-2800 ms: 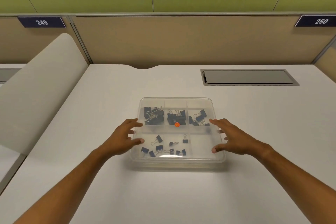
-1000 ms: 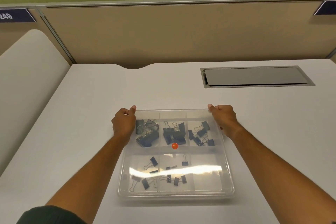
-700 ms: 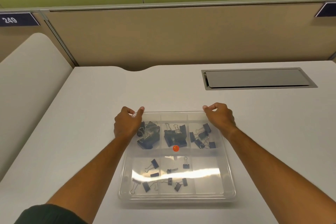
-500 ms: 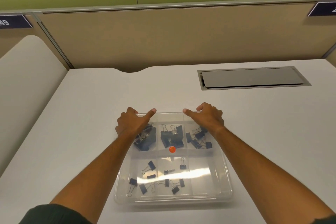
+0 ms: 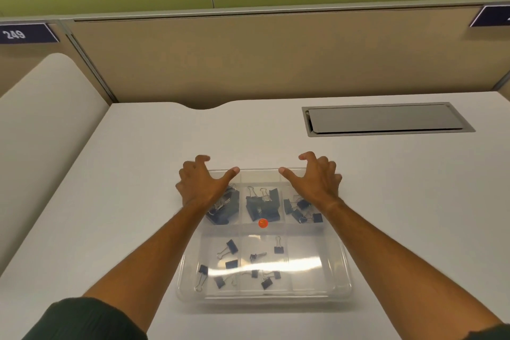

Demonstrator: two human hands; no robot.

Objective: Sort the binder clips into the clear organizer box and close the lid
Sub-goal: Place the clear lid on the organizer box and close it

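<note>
Left hand (image 5: 200, 185) and right hand (image 5: 314, 179) spread, fingers splayed over the far edge of the clear organizer box (image 5: 346, 281), thumbs pointing inward. Box sits mid-desk (image 5: 132, 174), bare surface all round. Six compartments: binder clips (image 5: 262, 205) in five, near-right one empty; lid down.

Both your arms reach forward, your left hand (image 5: 200, 184) and right hand (image 5: 316, 179) palm-down, fingers spread and curled, thumbs pointing toward each other.

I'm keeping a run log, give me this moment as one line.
stage: lid on, clips sorted | left hand: open, at far edge of organizer box | right hand: open, same edge | binder clips: inside
</note>
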